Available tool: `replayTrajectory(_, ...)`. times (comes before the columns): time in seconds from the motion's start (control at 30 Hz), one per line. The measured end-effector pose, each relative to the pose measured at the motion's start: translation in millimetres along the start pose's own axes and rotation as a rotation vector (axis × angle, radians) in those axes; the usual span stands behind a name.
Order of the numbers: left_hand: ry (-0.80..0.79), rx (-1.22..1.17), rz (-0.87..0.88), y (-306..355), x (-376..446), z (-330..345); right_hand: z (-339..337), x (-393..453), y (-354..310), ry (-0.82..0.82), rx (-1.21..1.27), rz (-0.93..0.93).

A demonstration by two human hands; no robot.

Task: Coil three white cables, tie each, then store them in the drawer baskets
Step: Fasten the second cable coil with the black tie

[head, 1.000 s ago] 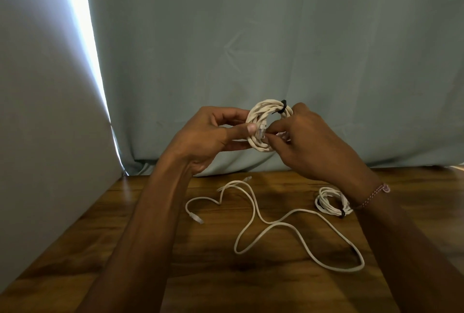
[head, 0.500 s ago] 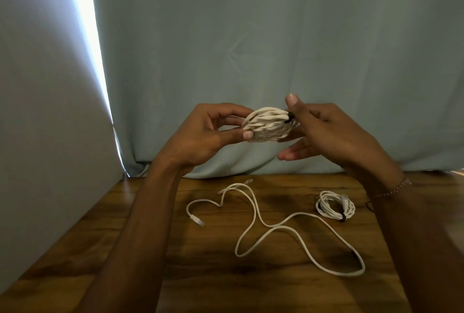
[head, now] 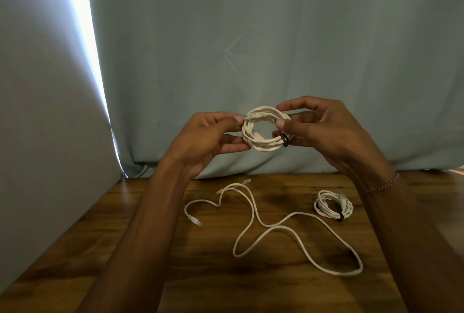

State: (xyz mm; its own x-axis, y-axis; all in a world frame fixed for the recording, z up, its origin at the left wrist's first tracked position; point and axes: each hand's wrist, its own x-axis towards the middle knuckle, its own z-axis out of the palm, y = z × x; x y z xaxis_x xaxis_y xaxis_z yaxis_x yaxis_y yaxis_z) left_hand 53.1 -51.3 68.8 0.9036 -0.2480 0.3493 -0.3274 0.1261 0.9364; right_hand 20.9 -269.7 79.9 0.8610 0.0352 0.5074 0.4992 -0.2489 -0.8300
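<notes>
A coiled white cable (head: pixel 263 145) with a black tie at its lower right hangs in the air above the table, its ring facing me. My left hand (head: pixel 208 139) pinches its left side near a clear plug. My right hand (head: pixel 324 129) pinches its right side between thumb and fingers. A second coiled white cable (head: pixel 332 204), also bound with a black tie, lies on the wooden table (head: pixel 125 237) at the right. A third white cable (head: pixel 276 227) lies loose and uncoiled across the table's middle, with a plug at each end.
A pale blue curtain (head: pixel 251 48) hangs right behind the table. A grey wall (head: pixel 37 111) stands along the left edge, with a bright strip of light between it and the curtain. No drawer or baskets are in view.
The held coil has turned from edge-on to ring facing me, and its black tie has moved from top to lower right. Both hands shifted their hold on it.
</notes>
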Motion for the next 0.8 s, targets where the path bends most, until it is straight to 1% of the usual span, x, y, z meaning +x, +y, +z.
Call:
replayTrajectory(0.07, 0.050, -0.004, -0.022, -2, 2, 1, 2, 0, 2, -0.016, -0.049, -0.002)
replayTrajectory(0.17, 0.101, 0.037, -0.016, -6, 3, 5, 6, 3, 4, 0.003, -0.110, -0.003)
replayTrajectory(0.37, 0.085, 0.039, -0.049, -5, 2, 7, 5, 4, 8, -0.007, -0.163, 0.003)
replayTrajectory(0.53, 0.104, 0.011, -0.064, -7, 4, 7, 5, 5, 10, -0.012, -0.128, 0.001)
replayTrajectory(0.67, 0.136, 0.015, -0.058, -7, 6, 8, 7, 7, 11, 0.013, -0.050, 0.042)
replayTrajectory(0.8, 0.109, 0.043, -0.096, -8, 8, 9, 7, 9, 13, 0.051, -0.015, 0.051)
